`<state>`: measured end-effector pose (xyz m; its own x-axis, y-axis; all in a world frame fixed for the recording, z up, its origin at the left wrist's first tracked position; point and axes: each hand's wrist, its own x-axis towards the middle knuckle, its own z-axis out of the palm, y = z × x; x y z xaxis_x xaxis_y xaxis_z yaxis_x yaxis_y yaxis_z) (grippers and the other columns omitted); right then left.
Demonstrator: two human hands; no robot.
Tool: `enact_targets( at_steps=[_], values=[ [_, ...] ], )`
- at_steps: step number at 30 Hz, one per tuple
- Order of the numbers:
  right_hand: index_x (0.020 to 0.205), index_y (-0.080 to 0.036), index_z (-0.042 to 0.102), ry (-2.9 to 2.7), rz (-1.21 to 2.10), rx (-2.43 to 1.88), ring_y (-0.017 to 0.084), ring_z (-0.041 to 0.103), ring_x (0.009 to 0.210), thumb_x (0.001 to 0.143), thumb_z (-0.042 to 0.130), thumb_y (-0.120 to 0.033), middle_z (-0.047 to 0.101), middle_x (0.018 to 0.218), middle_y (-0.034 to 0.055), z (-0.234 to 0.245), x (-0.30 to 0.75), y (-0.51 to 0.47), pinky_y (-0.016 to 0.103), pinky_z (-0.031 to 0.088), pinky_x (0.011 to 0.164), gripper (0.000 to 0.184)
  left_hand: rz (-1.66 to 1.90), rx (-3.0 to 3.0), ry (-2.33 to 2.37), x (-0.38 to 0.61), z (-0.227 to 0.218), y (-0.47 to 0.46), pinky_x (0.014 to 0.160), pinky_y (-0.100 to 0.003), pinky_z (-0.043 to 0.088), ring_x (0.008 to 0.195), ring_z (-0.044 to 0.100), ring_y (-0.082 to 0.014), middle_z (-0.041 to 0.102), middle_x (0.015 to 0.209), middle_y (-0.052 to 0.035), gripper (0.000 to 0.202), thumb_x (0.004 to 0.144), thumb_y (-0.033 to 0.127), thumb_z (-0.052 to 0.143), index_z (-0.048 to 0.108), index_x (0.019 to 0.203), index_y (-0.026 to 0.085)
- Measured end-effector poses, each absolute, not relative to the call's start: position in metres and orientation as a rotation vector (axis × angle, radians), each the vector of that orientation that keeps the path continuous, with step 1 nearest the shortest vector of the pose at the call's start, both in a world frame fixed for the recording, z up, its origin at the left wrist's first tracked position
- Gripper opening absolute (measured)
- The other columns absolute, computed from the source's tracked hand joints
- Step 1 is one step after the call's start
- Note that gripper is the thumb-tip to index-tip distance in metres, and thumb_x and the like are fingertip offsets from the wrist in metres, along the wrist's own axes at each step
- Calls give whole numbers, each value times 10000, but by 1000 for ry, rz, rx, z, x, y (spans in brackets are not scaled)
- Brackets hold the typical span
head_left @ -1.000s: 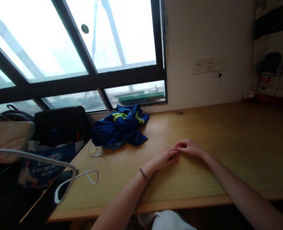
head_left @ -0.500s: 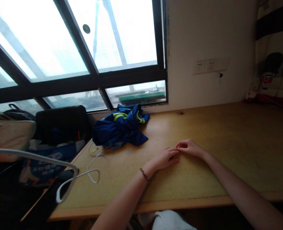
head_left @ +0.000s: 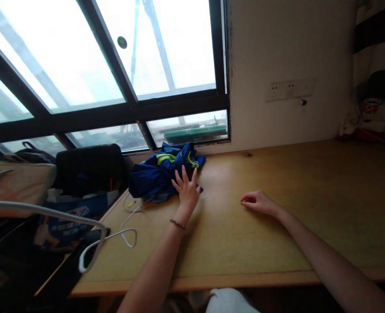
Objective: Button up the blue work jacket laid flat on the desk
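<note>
- A beige bag and a blue printed bag sit at the far left, beyond the edge of the wooden counter.
- A white cable lies looped on the counter's left part, near its side edge.
- The blue garment, with yellow-green stripes, lies crumpled at the back left of the counter, under the window.
- The left hand, a bracelet at its wrist, is spread wide in front of the garment's right part; whether it touches the cloth, I cannot tell.
- The right hand rests on the counter, well apart from the left, fingers curled and tips drawn narrow together.
- Wall sockets and a patterned curtain stand farther right.
</note>
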<state>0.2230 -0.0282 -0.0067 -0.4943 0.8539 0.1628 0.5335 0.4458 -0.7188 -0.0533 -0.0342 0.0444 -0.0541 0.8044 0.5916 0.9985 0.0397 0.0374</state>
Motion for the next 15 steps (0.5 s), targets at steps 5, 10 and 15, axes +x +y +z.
enact_targets(
  at_steps=[5,10,15],
  values=[
    [824,-166,672,-2201,812,-1139,128,563,659,724,537,-316,653,745,37,-9,225,-27,224,408,594,226,-338,-1762,-2121,-93,55,0,779,-498,417,1116,393,-377,153,1392,-171,686,716,285,597,272,1319,314],
    [820,-171,672,-2201,790,-1148,136,569,677,720,540,-313,657,750,36,-8,228,-26,232,416,607,218,-406,-1862,-2136,-98,72,21,692,-340,456,823,575,-237,532,955,-180,279,788,117,390,577,993,93],
    [787,-161,667,-2133,793,-1197,149,577,685,716,546,-296,653,740,45,-5,229,-24,252,436,629,195,-1353,-1937,-1856,-91,127,19,734,-302,442,762,559,-181,588,773,-50,228,714,235,505,601,900,145]
  ],
)
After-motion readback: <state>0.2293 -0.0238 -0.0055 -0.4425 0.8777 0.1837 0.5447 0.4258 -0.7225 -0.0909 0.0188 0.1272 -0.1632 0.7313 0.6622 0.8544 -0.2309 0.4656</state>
